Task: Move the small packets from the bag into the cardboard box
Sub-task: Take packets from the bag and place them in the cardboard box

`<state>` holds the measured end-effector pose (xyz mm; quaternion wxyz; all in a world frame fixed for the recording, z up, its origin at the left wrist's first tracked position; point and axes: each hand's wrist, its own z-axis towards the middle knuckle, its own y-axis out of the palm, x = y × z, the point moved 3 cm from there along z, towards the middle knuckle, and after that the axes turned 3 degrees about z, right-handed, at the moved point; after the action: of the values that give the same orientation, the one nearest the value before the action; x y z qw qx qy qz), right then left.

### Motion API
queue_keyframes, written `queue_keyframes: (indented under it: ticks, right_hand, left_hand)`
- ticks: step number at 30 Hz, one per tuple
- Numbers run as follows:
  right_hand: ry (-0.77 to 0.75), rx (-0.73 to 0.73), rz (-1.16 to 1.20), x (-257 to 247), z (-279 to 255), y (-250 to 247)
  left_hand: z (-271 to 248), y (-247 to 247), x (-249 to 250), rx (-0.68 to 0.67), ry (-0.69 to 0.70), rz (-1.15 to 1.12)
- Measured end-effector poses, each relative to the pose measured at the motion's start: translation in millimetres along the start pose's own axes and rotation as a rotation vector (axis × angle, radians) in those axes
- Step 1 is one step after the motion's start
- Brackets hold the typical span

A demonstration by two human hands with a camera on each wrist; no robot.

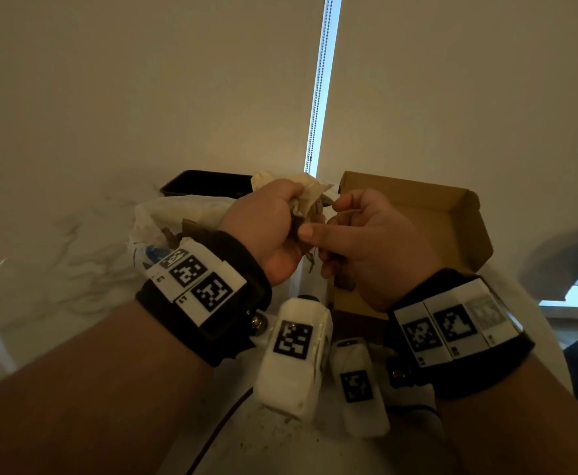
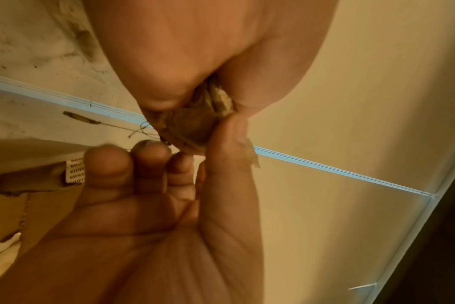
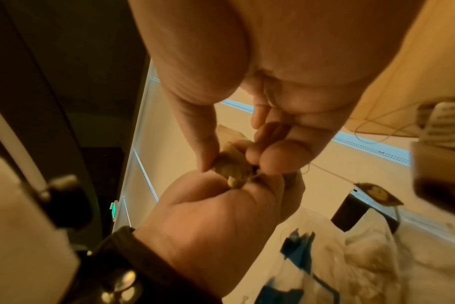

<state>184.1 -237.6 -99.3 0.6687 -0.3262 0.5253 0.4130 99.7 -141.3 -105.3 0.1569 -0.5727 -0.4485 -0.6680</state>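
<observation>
My left hand (image 1: 292,209) grips a crumpled clump of small beige packets (image 1: 309,195) with thin strings, held in the air between the bag and the box. My right hand (image 1: 321,231) meets it from the right and pinches the same clump between thumb and curled fingers. The right wrist view shows the pinched packets (image 3: 231,167) and a paper tag (image 3: 377,193) dangling on a string. The wrinkled plastic bag (image 1: 167,214) lies to the left under my left wrist. The open cardboard box (image 1: 428,217) sits to the right, and a printed packet (image 2: 74,171) lies inside it.
A black tray (image 1: 208,183) stands behind the bag against the wall. The white marbled table (image 1: 58,262) stretches to the left. A bead chain (image 1: 320,80) hangs down the wall behind the hands. Brown crumbs dot the table near its front edge.
</observation>
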Motion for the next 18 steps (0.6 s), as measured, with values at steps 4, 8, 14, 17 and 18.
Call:
queue_keyframes:
  ticks: [4,8,14,17,18]
  right_hand:
    - [0.002,0.040,0.030,4.5,3.7,-1.4]
    - [-0.021,0.078,0.004,2.5,0.5,-1.6]
    - [-0.061,0.214,-0.091,-4.6,-5.2,-1.8]
    - [-0.032,0.247,-0.056,-3.2,-3.1,-5.1]
    - [-0.023,0.255,-0.037,-3.0,-2.3,-6.9]
  left_hand:
    - [1.7,1.8,-1.3,0.008,0.023,0.000]
    - [1.5,2.0,-2.5,0.037,0.036,0.056]
    - [-1.5,6.8,-6.1,0.060,0.092,0.128]
    - [1.1,5.6,-6.6,0.065,0.097,0.096]
    - [3.3,4.7,-6.9,0.061,0.100,0.081]
